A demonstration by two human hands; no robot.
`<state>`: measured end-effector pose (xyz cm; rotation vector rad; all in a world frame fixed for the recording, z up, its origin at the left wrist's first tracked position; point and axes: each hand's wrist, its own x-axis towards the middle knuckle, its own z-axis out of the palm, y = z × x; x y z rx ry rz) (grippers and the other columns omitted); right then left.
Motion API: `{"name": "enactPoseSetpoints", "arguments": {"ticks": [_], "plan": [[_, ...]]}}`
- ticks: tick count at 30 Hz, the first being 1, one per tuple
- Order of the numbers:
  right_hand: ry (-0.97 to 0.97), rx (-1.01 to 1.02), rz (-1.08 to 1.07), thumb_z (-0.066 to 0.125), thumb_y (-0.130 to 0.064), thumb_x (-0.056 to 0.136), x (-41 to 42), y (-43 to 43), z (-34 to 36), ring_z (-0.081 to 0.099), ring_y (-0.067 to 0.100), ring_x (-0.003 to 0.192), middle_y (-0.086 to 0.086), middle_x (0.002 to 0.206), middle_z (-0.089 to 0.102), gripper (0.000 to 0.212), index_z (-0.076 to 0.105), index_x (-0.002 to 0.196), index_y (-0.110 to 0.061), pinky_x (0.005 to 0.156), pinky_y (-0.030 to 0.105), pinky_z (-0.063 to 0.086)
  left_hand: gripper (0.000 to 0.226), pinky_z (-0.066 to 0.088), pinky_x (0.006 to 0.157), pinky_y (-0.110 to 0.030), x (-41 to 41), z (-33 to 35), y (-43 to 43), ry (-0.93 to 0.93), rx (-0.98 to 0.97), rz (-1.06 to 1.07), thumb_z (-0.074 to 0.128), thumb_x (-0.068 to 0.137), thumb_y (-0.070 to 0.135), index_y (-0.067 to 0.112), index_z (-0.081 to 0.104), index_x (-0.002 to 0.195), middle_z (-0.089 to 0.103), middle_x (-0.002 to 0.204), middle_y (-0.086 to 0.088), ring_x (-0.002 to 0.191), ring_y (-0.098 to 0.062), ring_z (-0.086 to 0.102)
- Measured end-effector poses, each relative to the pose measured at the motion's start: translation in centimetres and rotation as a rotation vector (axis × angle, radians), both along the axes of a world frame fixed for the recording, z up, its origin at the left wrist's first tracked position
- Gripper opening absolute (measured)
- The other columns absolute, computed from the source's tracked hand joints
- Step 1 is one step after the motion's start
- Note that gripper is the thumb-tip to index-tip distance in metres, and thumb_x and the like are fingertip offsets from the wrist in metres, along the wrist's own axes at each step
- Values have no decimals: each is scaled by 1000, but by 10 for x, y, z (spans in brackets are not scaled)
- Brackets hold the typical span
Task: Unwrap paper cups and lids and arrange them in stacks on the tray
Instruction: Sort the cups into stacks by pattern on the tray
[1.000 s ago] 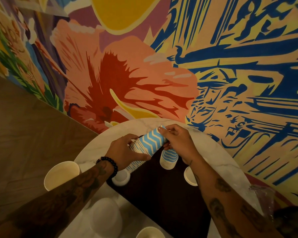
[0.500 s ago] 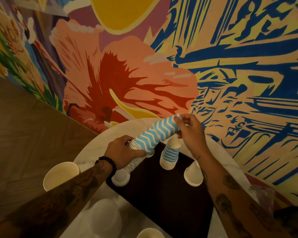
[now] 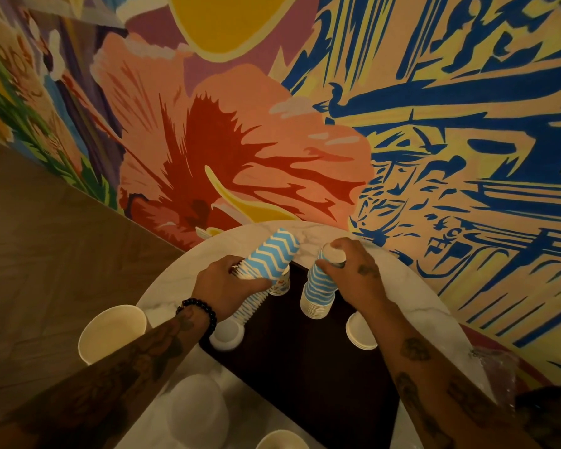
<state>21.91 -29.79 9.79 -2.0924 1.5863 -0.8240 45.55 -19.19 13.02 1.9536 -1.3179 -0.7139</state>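
Grip, left hand: left hand [image 3: 230, 283] is wrapped tight round the middle of a tilted sleeve of zigzag cups [image 3: 266, 270], closed end aimed at the wall, rims poking out under the palm.
Grip, right hand: right hand [image 3: 353, 273] pinches the top cup of an upside-down striped stack [image 3: 318, 286] standing on the dark tray [image 3: 305, 367].
Handling: thin paper, basically weightless but crushable – I'd hold the nested part, where layers stiffen it, not 1 bare rim.
Pose: both forearms reach in from below, wrists bent down – left one wears a bead bracelet [image 3: 198, 311].
Nearby: small white stack [image 3: 360, 332] sits on the tray's right edge.
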Motion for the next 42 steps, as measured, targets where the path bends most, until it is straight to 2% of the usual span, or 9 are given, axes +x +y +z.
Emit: {"name": "enactPoseSetpoints", "arguments": {"ticks": [5, 8, 13, 16, 20, 27, 31, 36, 42], "plan": [[-1, -6, -3, 77, -36, 87, 3, 3, -6, 59, 22, 107, 4, 121, 57, 36, 66, 113, -13, 91, 33, 45, 56, 44, 64, -18, 1, 1, 1, 7, -13, 1, 84, 70, 51, 22, 67, 114, 68, 100, 7, 84, -9, 62], [-139, 22, -40, 69, -43, 92, 12, 5, 10, 59, 15, 103, -1, 114, 62, 30, 67, 110, -19, 89, 30, 46, 53, 43, 71, -23, -2, 4, 3, 45, -33, -18, 85, 70, 47, 23, 66, 112, 64, 97, 11, 88, -9, 59], [-567, 417, 79, 65, -54, 91, 28, 15, 47, 66, 18, 65, 2, 97, 71, 36, 64, 106, -22, 57, 34, 50, 52, 45, 72, -18, -12, 8, 4, 55, -75, -89, 88, 67, 45, 23, 68, 110, 67, 98, 11, 85, -5, 62], [-567, 400, 83, 72, -53, 86, 32, 18, 50, 64, 22, 61, 3, 89, 73, 38, 63, 105, -22, 54, 34, 50, 51, 47, 70, -13, -16, 9, 4, 49, -73, -150, 87, 67, 46, 24, 70, 111, 70, 98, 12, 83, 1, 63], [-634, 405, 59, 76, -45, 86, 29, 18, 53, 60, 19, 59, 7, 85, 74, 38, 60, 110, -20, 50, 30, 50, 51, 56, 80, -28, -15, 9, 5, 70, -57, -182, 86, 67, 49, 24, 73, 110, 73, 97, 12, 86, -3, 67], [-673, 269, -62, 71, -42, 90, 16, 5, 60, 63, 14, 74, 2, 104, 70, 26, 59, 103, -23, 55, 26, 48, 43, 56, 78, -34, -7, 5, 4, 44, 19, -120, 82, 71, 52, 22, 74, 101, 73, 94, 4, 85, -12, 67], [-564, 61, -225, 73, -46, 88, 3, -2, 65, 58, 12, 103, -12, 103, 59, 34, 57, 105, -21, 76, 23, 47, 43, 55, 76, -41, -1, 3, 6, 37, 50, -40, 80, 74, 52, 16, 73, 98, 73, 92, -6, 84, -22, 68], [-255, -39, -128, 76, -44, 86, -2, -1, 51, 52, 15, 99, -5, 105, 56, 41, 53, 108, -19, 82, 31, 44, 43, 56, 77, -45, 0, 5, 7, 60, 42, -15, 80, 74, 51, 16, 73, 97, 73, 91, -7, 85, -24, 68], [-63, 30, -83, 77, -44, 85, 6, 4, 24, 54, 21, 100, 1, 114, 58, 46, 52, 112, -16, 81, 36, 44, 42, 54, 74, -35, -3, 11, 9, 82, 18, -14, 80, 74, 51, 18, 73, 99, 72, 91, 1, 83, -15, 67]]}}
